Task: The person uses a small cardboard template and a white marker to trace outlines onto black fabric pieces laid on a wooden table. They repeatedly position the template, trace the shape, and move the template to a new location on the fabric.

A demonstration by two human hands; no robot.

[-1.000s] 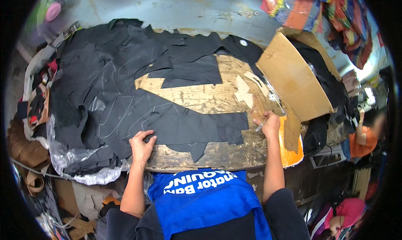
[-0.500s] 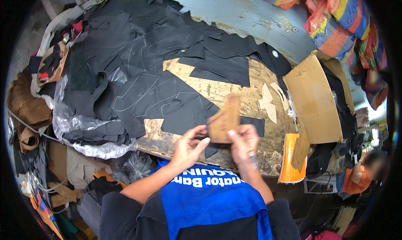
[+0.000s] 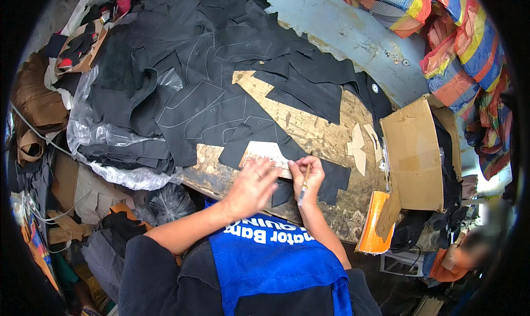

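Note:
A pale, flat pattern piece [image 3: 265, 149] lies on a black sheet of material [image 3: 243, 142] near the table's front edge. My left hand [image 3: 254, 186] rests over its lower left part, fingers stretched out and slightly blurred. At its right end, my right hand [image 3: 310, 178] is closed around a slim pen [image 3: 305, 181], whose silvery end points back toward my wrist. The other end of the pen is hard to make out. Beyond my hands, shapes outlined in thin light lines show on a black piece [image 3: 207, 114].
Black sheets [image 3: 182, 34] pile up across the worn wooden table [image 3: 309, 131]. Pale cutout pieces [image 3: 357, 149] lie to the right, near a cardboard box [image 3: 413, 156] and an orange-and-white object [image 3: 374, 222]. Clear plastic [image 3: 118, 172] edges the left side. Another person [image 3: 455, 261] is at far right.
The brown pattern piece that both hands held up is now down on the black material, its pale face showing. My left hand has moved onto it; the pen now shows in my right.

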